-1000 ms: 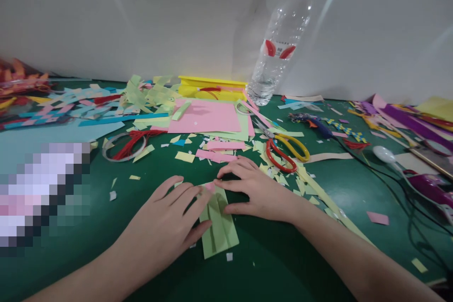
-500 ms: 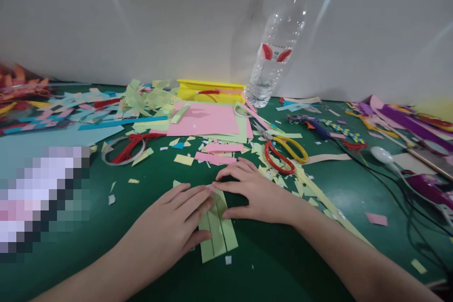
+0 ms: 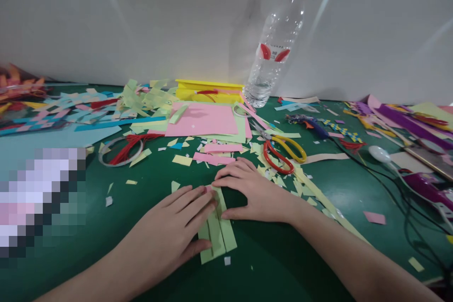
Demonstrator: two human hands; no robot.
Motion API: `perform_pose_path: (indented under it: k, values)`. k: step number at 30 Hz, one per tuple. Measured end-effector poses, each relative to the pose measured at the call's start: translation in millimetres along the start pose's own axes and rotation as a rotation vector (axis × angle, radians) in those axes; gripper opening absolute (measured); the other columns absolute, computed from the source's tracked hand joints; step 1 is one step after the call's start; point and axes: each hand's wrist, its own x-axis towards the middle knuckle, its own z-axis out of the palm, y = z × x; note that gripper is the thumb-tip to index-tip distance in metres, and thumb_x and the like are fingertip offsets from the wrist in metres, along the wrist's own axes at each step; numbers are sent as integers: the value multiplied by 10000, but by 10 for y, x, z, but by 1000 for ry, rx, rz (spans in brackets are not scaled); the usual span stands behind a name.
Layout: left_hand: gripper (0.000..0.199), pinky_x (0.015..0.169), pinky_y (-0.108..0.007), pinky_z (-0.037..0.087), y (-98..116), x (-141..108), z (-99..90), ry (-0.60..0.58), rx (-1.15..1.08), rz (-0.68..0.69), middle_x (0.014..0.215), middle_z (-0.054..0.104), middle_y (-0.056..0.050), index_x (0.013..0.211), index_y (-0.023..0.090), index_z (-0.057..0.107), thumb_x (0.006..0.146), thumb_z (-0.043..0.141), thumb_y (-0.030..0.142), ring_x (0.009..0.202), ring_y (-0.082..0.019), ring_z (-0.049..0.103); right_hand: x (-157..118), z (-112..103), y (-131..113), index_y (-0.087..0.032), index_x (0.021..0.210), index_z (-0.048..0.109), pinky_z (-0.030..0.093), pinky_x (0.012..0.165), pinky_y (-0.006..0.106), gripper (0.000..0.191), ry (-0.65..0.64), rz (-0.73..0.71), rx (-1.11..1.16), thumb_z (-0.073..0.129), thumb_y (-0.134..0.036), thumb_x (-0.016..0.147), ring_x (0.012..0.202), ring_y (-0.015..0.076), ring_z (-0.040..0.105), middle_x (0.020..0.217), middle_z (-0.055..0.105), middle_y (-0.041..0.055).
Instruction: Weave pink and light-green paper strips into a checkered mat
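My left hand (image 3: pixel 179 226) lies with its fingers stretched across light green paper strips (image 3: pixel 222 236) on the green table. Its fingertips rest near the top of the strips, over a small pink piece of paper (image 3: pixel 208 189) that is mostly covered. My right hand (image 3: pixel 249 191) is at the right edge of the strips, index fingertip touching their upper end and thumb apart from it lower down. The strips run side by side, with dark gaps between them. What lies under my left fingers is hidden.
Scissors (image 3: pixel 279 151) with red and yellow handles lie beyond my right hand, among paper scraps. Further back are pink sheets (image 3: pixel 201 119) and a tilted plastic bottle (image 3: pixel 272 47). A roll of clear tape (image 3: pixel 106 160) is at left; a purple glue gun (image 3: pixel 424 186) with a cord at right.
My left fingers have shifted slightly right over the strips, covering more of them. The right hand stays nearly in place, and the whole view has moved a little.
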Motion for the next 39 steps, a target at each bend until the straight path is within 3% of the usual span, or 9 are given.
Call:
perform_pose_path:
  k: [4,7,10,17,24,28,32,35,39]
  values:
    - [446,955,-394,420,0,-13,24,22,16,-18,1238,637,-58,1219,187,592,959,354,460,1087,-241,603,1,-10,17,-212,1097,609,240,1083,450,399,79,-20,-3,648,-467,794,1156,215,496,1160,612,51]
    - [431,943,-381,413,-3,-7,10,11,39,-1,1236,640,-45,1220,197,592,958,365,454,1076,-235,607,13,-16,61,-189,1019,622,352,994,405,239,279,20,-70,563,-370,876,1117,203,528,1127,637,63]
    - [422,963,-355,384,-1,9,4,30,38,-16,1240,639,-16,1187,215,613,961,354,460,1081,-210,600,33,-1,121,-185,1097,590,378,986,419,243,408,123,-176,472,-308,924,1153,218,521,1193,617,89]
    - [420,1079,-359,251,17,0,66,75,11,-49,1189,667,5,1142,233,629,981,298,435,1080,-190,586,86,103,210,-217,1261,515,159,1136,547,442,191,244,-350,320,-472,956,1373,254,295,1454,410,46]
    - [369,1060,-356,290,6,24,16,61,-3,-78,1149,685,1,1116,241,643,959,376,441,1059,-189,597,100,111,214,-197,1355,430,175,1142,548,498,189,236,-306,317,-473,956,1367,254,305,1434,438,38]
    - [386,1019,-378,316,-45,47,-26,44,56,-38,1147,685,-13,1112,216,644,984,325,391,1033,-202,613,83,80,204,-174,1286,497,258,1122,499,389,354,145,-207,390,-353,957,1285,229,416,1356,518,66]
    - [401,999,-400,335,-101,32,-21,52,89,-39,1147,686,-31,1101,200,652,982,325,398,1033,-220,617,58,57,188,-185,1172,585,425,1011,395,310,597,58,-21,375,-151,946,1160,172,535,1219,616,68]
    - [436,997,-420,343,-123,12,-2,50,104,-68,1147,687,-39,1083,197,665,986,296,410,1043,-231,616,36,50,159,-211,1045,652,512,893,315,283,712,62,131,422,-106,919,1047,145,608,1093,674,46]
    - [446,998,-417,344,-127,5,0,45,99,-78,1146,689,-37,1089,201,666,987,287,413,1037,-225,622,20,69,137,-230,901,680,531,816,281,176,793,121,224,560,-113,846,917,139,648,957,706,11]
